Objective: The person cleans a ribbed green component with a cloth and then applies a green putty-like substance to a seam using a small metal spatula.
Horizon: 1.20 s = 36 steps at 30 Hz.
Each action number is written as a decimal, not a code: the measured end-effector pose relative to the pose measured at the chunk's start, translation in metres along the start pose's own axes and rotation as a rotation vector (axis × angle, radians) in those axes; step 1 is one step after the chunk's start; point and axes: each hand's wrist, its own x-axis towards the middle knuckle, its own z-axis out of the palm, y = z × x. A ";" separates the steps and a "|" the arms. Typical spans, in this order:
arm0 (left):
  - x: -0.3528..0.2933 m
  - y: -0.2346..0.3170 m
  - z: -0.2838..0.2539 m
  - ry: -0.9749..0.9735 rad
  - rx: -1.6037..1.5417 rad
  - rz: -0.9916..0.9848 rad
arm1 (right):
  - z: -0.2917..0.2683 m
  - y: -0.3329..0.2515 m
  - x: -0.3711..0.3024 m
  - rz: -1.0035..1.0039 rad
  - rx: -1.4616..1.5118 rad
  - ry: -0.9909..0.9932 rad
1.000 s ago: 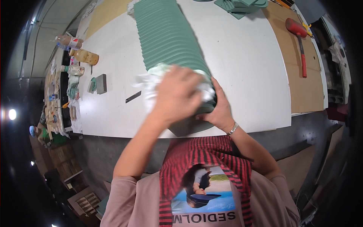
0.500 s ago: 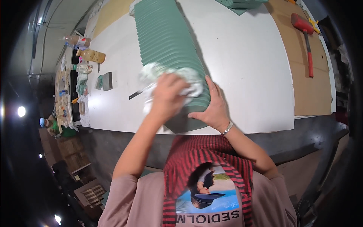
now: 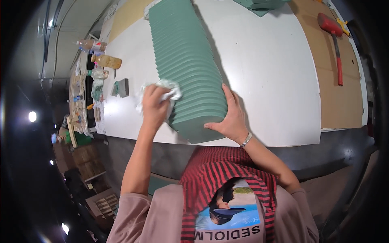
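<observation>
Two bare hands are positioned at the near end of a long row of ridged green pieces, which lies on a white table. The left hand is clenched around a crumpled white cloth at the row's left edge. The right hand is spread against the right side, its thumb on the end face. Left of the row, a grey block stands near a bottle of yellowish contents. Far right, a red-headed mallet rests on brown board. More green pieces are piled beyond.
</observation>
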 end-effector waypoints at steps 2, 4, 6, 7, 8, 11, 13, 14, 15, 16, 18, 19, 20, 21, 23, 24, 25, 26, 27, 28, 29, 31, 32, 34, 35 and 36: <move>0.004 0.001 -0.008 0.104 0.057 -0.108 | 0.005 0.001 -0.002 -0.026 -0.045 -0.012; 0.047 0.036 0.005 0.184 0.023 0.076 | 0.004 -0.003 -0.003 -0.037 -0.012 -0.015; 0.084 0.068 0.028 0.123 -0.058 0.286 | 0.003 -0.002 -0.001 -0.052 0.013 -0.015; 0.082 0.065 0.030 0.127 -0.056 0.285 | 0.003 0.000 -0.001 -0.062 0.012 -0.010; 0.076 0.059 0.034 0.066 -0.026 0.255 | 0.001 0.001 -0.002 -0.066 0.008 0.000; 0.041 0.007 0.013 0.046 0.010 0.108 | -0.001 0.000 -0.002 -0.041 -0.021 -0.008; 0.021 -0.018 0.000 0.070 0.062 -0.039 | 0.002 0.004 0.000 -0.027 -0.011 -0.009; 0.017 -0.016 -0.011 0.090 0.075 -0.141 | 0.005 -0.001 -0.001 -0.026 0.007 -0.029; 0.031 -0.002 -0.006 0.166 0.059 -0.008 | 0.006 -0.002 -0.003 -0.022 0.009 -0.034; 0.047 0.014 0.004 0.131 -0.004 0.053 | 0.006 -0.001 -0.002 -0.051 -0.004 -0.014; 0.074 0.061 0.027 0.035 -0.079 0.234 | 0.005 0.001 -0.002 -0.086 -0.021 -0.005; 0.071 0.061 0.027 -0.009 -0.047 0.249 | 0.003 0.001 -0.001 -0.088 -0.005 0.001; 0.065 0.059 0.029 -0.053 -0.014 0.263 | 0.001 0.002 -0.001 -0.089 0.012 0.006; 0.052 0.040 0.022 -0.018 0.011 0.198 | 0.001 0.000 0.000 -0.095 0.013 0.002; 0.011 -0.021 -0.002 0.029 -0.015 0.023 | 0.002 0.002 0.000 -0.062 0.008 -0.002; -0.007 -0.040 -0.016 0.042 -0.058 -0.091 | 0.003 0.002 0.001 -0.064 0.011 -0.007; -0.019 -0.044 -0.025 0.098 -0.078 -0.242 | 0.005 0.004 0.001 -0.068 -0.008 0.000; -0.027 -0.046 -0.034 0.154 -0.096 -0.393 | 0.008 0.003 0.000 -0.074 -0.025 0.006; -0.013 -0.018 -0.037 0.163 -0.139 -0.294 | 0.009 0.003 -0.001 -0.064 -0.027 0.003; 0.004 0.022 -0.034 0.159 -0.205 -0.213 | 0.007 0.001 -0.002 -0.080 -0.035 0.016; 0.011 0.050 -0.021 0.133 -0.236 -0.033 | 0.006 0.000 -0.002 -0.111 -0.040 0.021; 0.015 0.109 -0.002 -0.169 -0.136 0.250 | 0.010 0.016 -0.003 -0.135 0.035 0.018; 0.010 0.119 0.004 -0.295 -0.093 0.290 | 0.010 0.020 -0.002 -0.154 0.111 0.033; -0.027 0.082 0.001 -0.229 -0.103 0.288 | 0.008 0.009 -0.003 -0.113 -0.031 0.052; -0.046 0.053 -0.009 -0.218 -0.099 0.224 | 0.006 0.009 -0.003 -0.101 -0.036 0.046; -0.065 0.028 -0.029 -0.205 -0.082 0.152 | 0.005 0.006 -0.003 -0.096 -0.028 0.033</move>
